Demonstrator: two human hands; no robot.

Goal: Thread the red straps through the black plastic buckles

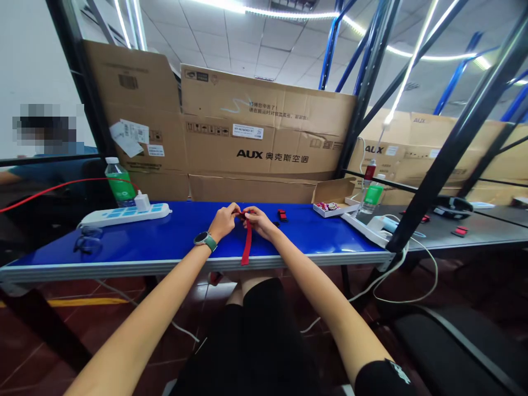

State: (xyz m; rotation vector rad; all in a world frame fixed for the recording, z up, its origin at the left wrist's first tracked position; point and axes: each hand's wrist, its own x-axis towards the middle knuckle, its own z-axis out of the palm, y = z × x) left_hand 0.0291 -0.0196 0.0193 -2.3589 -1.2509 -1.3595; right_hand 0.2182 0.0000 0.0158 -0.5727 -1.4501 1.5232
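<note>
The red strap (248,242) is over the front part of the blue table (144,242), its upper end pinched by both the left hand (225,220) and the right hand (259,223), its lower end hanging to the table's front edge. Beyond the right hand lies a red-and-black buckle (282,215). Farther right, an open cardboard box (336,191) holds small red-and-white pieces (328,206), too small to identify. A capped, green-labelled bottle (122,190) stands far left.

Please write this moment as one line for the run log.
left hand, right hand: together, gripping red strap | strap end: at front edge of blue table | right of hands: red-and-black item on table
</note>
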